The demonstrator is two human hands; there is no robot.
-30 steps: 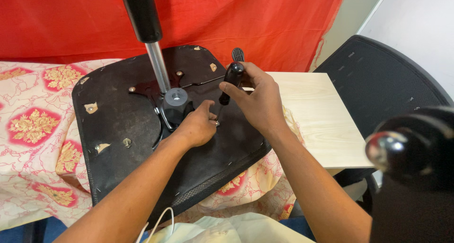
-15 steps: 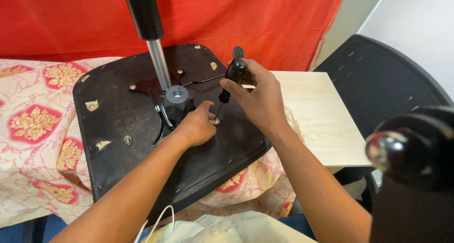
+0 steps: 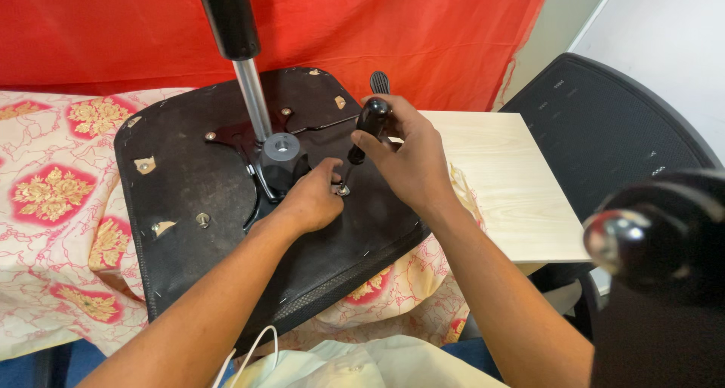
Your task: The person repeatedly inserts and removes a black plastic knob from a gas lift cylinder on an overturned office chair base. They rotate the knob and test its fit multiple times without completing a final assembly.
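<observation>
Two hands: right hand [image 3: 408, 161] clamped on screwdriver [image 3: 366, 127] (tilted, tip down-left); left hand [image 3: 310, 203] pinching screw [image 3: 343, 191] beneath

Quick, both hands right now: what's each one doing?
Left hand: fingers pinched at the screw on the chair seat underside.
Right hand: closed around the black screwdriver handle, tip down at that screw.

A single view, from a camera worn on the person's head, looks steeply down and forward over both forearms. It sits close above the upturned chair seat [image 3: 226, 207], which fills the middle. Beyond the seat hangs the red cloth [image 3: 393, 25]; right of the seat the desk [image 3: 498, 176] shows.
</observation>
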